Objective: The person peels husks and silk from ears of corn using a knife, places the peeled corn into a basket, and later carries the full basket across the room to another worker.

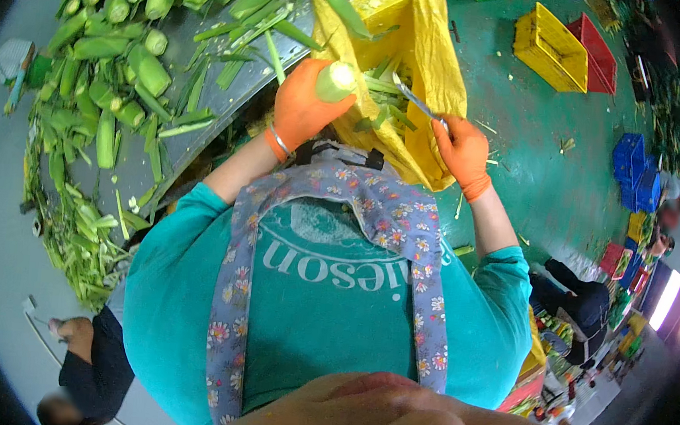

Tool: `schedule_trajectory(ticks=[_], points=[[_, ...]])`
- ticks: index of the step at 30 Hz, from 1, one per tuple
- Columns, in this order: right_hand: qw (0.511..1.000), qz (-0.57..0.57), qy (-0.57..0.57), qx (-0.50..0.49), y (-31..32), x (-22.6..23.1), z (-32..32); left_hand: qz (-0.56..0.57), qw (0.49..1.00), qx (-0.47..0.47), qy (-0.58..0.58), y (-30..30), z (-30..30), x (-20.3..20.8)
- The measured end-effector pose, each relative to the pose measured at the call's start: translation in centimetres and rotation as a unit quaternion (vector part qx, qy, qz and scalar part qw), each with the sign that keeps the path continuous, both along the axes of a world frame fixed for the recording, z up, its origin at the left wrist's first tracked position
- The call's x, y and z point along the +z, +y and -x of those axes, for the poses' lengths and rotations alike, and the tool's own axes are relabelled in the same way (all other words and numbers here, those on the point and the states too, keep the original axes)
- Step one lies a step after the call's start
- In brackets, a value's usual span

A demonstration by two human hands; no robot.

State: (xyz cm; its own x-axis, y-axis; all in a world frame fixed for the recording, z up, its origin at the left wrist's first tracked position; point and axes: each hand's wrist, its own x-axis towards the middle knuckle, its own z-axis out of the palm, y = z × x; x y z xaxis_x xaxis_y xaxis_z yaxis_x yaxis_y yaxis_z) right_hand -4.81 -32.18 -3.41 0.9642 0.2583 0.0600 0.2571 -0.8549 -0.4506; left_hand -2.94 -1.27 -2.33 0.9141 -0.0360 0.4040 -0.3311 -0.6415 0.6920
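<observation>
My left hand (303, 107), in an orange glove, is wrapped round an ear of corn (336, 83). Its pale cut end faces up and its green husk is mostly hidden by the fingers. To the right, my right hand (464, 154), also gloved in orange, grips a knife (418, 99) whose blade points up and left toward the corn, apart from it. Below both hands a yellow sack (442, 53) hangs open, with cut husk pieces (382, 85) inside. Loose husk leaves (263, 16) lie on the table edge near my left hand.
A metal table (191, 125) on my left carries a large heap of corn ears (150, 70). Yellow (551, 47) and red crates (594, 53) stand on the green floor at the far right, with blue crates (629, 167) nearer. Other people are at both sides.
</observation>
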Motion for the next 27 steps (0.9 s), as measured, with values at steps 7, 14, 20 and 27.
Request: schedule_trajectory(ticks=[7,14,20,27], points=[[0.970,-0.138,-0.135,0.147,12.0,4.0,-3.5,0.032,0.999,-0.003,-0.004,2.0,0.9,0.2],[0.991,-0.068,-0.051,0.104,7.0,3.3,-5.5,-0.036,0.982,0.164,-0.089,4.4,4.0,3.2],[0.926,-0.186,-0.111,0.309,17.6,9.6,-4.2,0.045,0.969,0.244,0.000,5.1,6.6,6.2],[0.897,-0.179,-0.147,0.376,22.9,9.5,-3.6,-0.011,0.962,0.267,-0.061,8.3,7.9,5.0]])
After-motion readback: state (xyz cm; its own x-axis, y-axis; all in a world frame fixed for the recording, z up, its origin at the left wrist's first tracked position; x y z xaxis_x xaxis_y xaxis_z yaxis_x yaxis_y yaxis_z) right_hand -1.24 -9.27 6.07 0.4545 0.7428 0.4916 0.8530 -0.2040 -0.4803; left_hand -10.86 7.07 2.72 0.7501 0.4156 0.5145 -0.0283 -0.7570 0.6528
